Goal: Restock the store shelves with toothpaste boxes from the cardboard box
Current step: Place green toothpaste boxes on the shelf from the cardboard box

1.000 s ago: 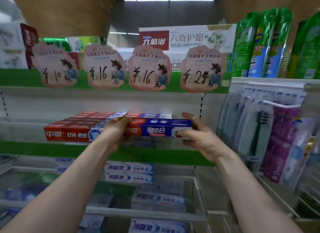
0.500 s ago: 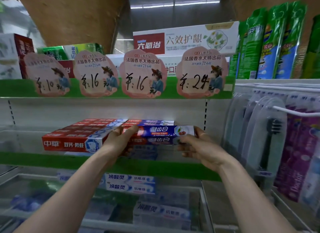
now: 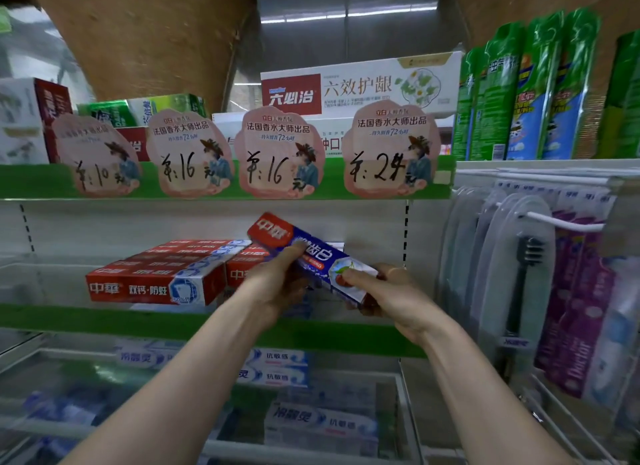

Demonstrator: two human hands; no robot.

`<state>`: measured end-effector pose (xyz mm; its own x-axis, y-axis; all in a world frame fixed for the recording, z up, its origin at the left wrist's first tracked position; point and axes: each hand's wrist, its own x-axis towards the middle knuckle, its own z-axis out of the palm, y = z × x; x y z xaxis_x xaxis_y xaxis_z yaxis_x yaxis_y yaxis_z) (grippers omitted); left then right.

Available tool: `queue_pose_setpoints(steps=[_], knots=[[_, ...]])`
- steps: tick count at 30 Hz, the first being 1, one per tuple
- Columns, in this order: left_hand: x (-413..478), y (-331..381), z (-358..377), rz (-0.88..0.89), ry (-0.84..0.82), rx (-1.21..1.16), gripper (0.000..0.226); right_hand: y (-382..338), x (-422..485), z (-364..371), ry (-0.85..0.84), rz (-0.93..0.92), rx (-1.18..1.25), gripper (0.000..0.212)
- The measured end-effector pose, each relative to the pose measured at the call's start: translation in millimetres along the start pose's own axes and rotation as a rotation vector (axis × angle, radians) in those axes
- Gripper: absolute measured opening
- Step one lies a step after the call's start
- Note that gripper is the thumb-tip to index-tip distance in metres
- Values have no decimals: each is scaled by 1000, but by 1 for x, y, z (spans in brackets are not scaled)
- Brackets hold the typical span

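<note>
Dim overhead strip lights (image 3: 346, 14) glare softly; wide-angle edges bend, and lower shelves (image 3: 41, 425) look blurred.

Tilted blue-and-red toothpaste box (image 3: 277, 234), red end pointing to 10 o'clock, left hand (image 3: 277, 286) gripping its middle, right hand (image 3: 391, 296) pinching its 4 o'clock end, stack of red toothpaste boxes (image 3: 156, 281) at 9 o'clock on the green-edged shelf (image 3: 104, 322)

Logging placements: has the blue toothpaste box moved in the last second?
Yes. The blue toothpaste box lay level beside the red boxes; now its left end tilts up above them, gripped by the left hand and right hand.
</note>
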<state>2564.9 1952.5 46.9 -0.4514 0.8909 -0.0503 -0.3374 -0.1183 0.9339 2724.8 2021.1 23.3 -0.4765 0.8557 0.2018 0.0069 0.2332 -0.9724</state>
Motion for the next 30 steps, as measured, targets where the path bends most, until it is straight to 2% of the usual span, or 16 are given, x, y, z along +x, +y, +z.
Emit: queue_pose_setpoints(steps=[4,7,9,12,15,19,21,23,26,28,30], knots=[[-10,1,30,-78,-185,126,26,-4,-6,-1,-13,33,60,35],[-9,17,31,-103,-209,169,19,-7,-6,-2,24,105,122,53],[-6,28,25,-148,-224,226,19,-7,-5,-3,50,114,124,58],[-10,39,15,-192,-309,515,20,-7,-6,-3,73,104,165,49],[-15,44,11,-142,-353,780,18,-7,-5,-4,74,80,181,36],[-16,42,10,-55,-373,929,16,-4,-4,-3,49,56,161,34],[-12,35,13,12,-306,798,17,-4,-6,-3,4,35,134,33],[-7,26,19,36,-214,468,14,-4,-7,-4,-61,20,100,40],[-10,12,33,-71,-207,-19,6,-3,-9,-2,-110,10,41,51],[-14,7,37,-90,-222,-139,6,-3,-9,-2,-117,0,11,38],[-15,9,34,-69,-199,-153,7,-4,-11,-2,-112,6,27,25]])
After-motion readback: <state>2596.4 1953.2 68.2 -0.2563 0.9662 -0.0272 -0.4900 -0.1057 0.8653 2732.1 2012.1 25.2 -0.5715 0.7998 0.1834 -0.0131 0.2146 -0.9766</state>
